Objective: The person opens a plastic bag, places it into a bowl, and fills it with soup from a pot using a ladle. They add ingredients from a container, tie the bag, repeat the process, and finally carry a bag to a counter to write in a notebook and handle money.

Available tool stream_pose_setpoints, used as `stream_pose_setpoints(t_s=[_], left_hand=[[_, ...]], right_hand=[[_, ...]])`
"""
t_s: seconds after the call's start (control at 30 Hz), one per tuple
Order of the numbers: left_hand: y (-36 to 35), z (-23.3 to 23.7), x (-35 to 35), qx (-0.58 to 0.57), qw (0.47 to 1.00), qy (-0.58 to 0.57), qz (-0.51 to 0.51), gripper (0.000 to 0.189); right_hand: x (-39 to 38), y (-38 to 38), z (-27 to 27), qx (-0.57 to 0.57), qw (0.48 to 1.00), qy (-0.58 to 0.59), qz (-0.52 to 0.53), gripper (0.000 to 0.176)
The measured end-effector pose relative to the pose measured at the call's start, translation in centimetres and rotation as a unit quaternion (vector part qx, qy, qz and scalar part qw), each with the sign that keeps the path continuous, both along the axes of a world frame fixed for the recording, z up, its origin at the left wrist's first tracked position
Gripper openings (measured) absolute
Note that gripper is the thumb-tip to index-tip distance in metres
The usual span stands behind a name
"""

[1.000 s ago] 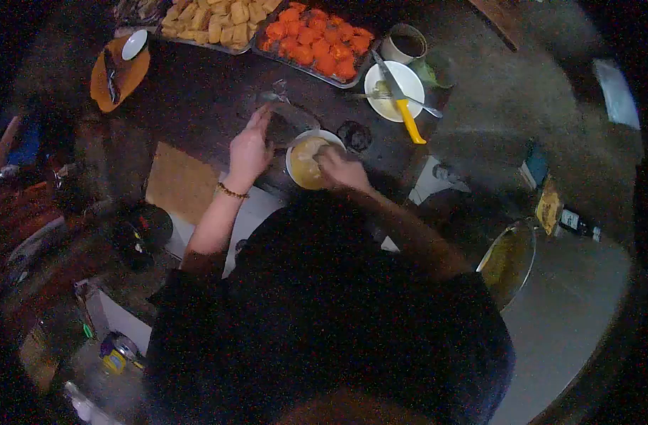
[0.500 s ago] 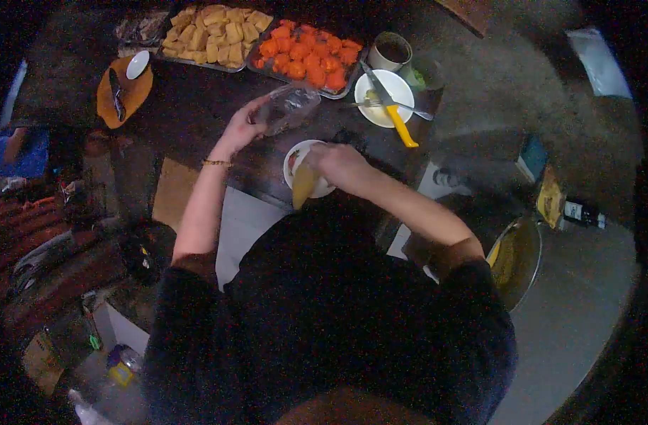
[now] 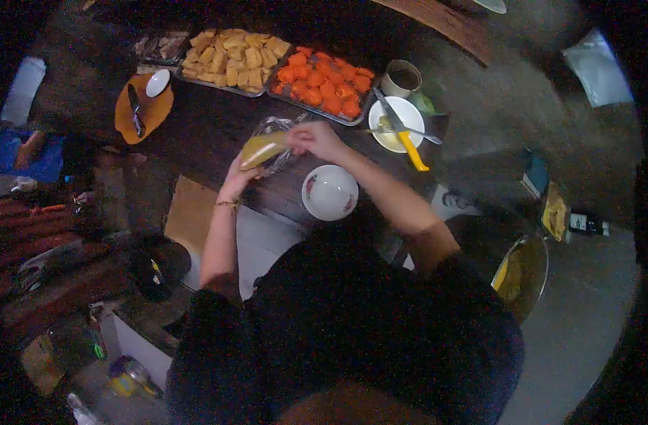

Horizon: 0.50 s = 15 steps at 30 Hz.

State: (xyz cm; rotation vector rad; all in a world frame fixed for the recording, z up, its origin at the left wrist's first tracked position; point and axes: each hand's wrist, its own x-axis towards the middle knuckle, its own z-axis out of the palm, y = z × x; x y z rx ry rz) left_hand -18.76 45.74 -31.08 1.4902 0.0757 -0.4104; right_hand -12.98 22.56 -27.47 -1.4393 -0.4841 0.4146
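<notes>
Looks roughly mid-way, past the filling step; holding clear bag (image 3: 273, 129) in both hands, lifted off the surface (image 3: 203, 131), short of its far edge. Clenched from below with left hand (image 3: 239, 171), grip wrapped on the bag's lower end; pinched at the upper end with right hand (image 3: 317, 139), grip closed on the plastic there; fingertips hidden, so cannot tell how tight. Showing yellow mass (image 3: 262, 149) through the plastic, lying lengthwise inside, tilted.

Done, judging by layout: white bowl (image 3: 330, 193) empty and upright near the surface's near edge, just beside the bag on the person's side; marks at its rim too small to read; yellow mass inside the bag.

Left, as a guess: bag mouth not visibly tied or sealed; bag not set down anywhere.

Untouched along the far edge: pale yellow pieces (image 3: 232, 55) in one tray, orange pieces (image 3: 324, 85) in the next, trays side by side; toward the far right corner, cup (image 3: 400, 78), then plate (image 3: 393, 108) with yellow-handled knife (image 3: 411, 145) laid across it; all clear of both hands.
</notes>
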Motion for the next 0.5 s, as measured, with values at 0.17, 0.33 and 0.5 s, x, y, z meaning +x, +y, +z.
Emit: stream_pose_setpoints(t_s=[0.17,0.33,0.5], left_hand=[[1.5,2.1,2.3,0.201,0.942,-0.264,-0.045,0.074],[-4.3,12.3,2.6,0.24,0.937,-0.198,-0.16,0.063],[-6.0,11.0,5.4,0.169,0.956,-0.232,-0.054,0.05]], right_hand=[[1.2,0.4,-4.4,-0.42,0.853,-0.307,0.043,0.011],[-0.7,-0.1,0.5,-0.609,0.736,-0.296,-0.009,0.015],[1.7,-5.0,5.0,-0.65,0.678,-0.317,-0.131,0.013]])
